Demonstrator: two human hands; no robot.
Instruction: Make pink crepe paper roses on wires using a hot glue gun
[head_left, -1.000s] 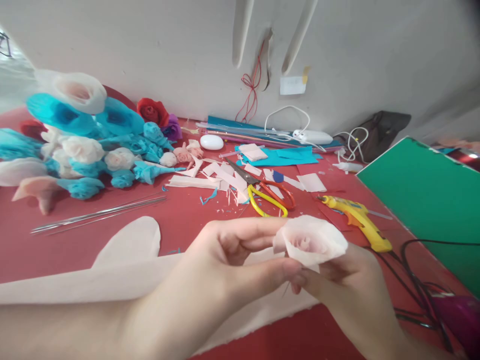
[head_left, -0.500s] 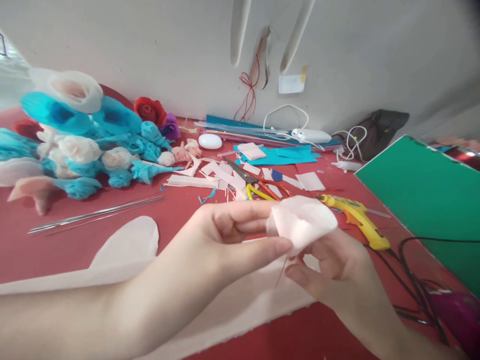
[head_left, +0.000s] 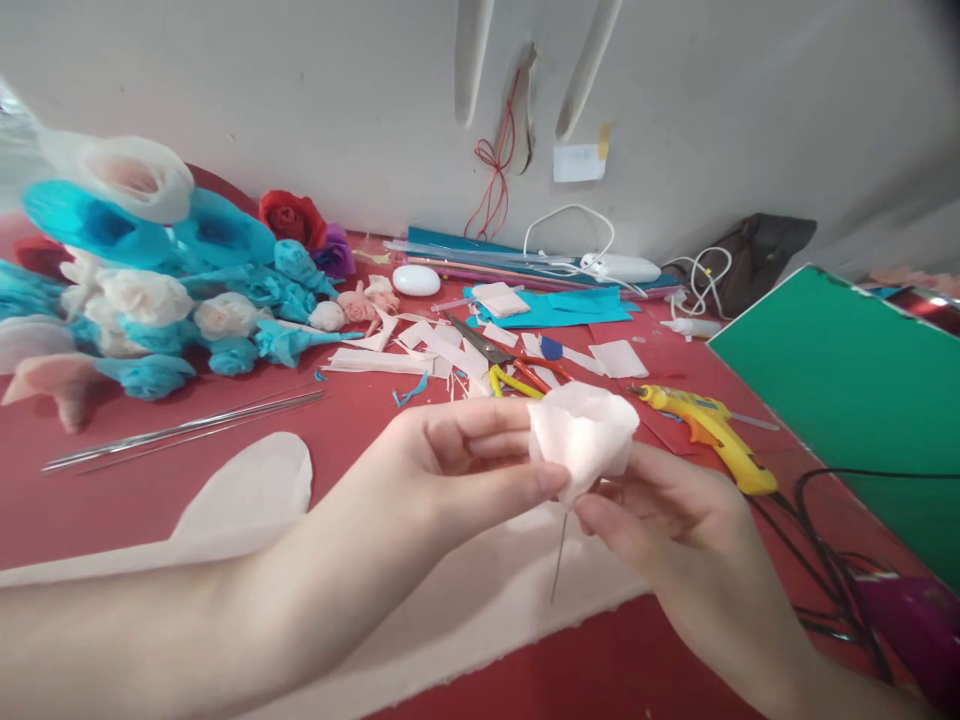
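A pale pink paper flower (head_left: 583, 435) on a thin wire stem (head_left: 559, 560) is held up between my two hands. My left hand (head_left: 480, 465) pinches the flower's base and left side, thumb in front and fingers behind. Around the right side and underneath, my right hand (head_left: 667, 520) closes on it, its thumb at the base near the wire. The flower stands nearly upright with its cupped top open. Below the hands lies a long sheet of pale pink paper (head_left: 480, 610), and a rounded petal-shaped piece (head_left: 251, 490) sits to the left.
Yellow glue gun (head_left: 712, 430) at right, its black cord trailing beside a green board (head_left: 847, 400). Scissors (head_left: 487, 345) lie among paper scraps (head_left: 442, 350). Finished blue and white flowers (head_left: 150, 300) are piled at left, behind metal wires (head_left: 187, 430). A white power strip (head_left: 621, 267) stands near the wall.
The flower has turned more upright and shifted slightly left, showing more of its wire stem. My right hand has moved in with its thumb against the base. The view has shifted slightly.
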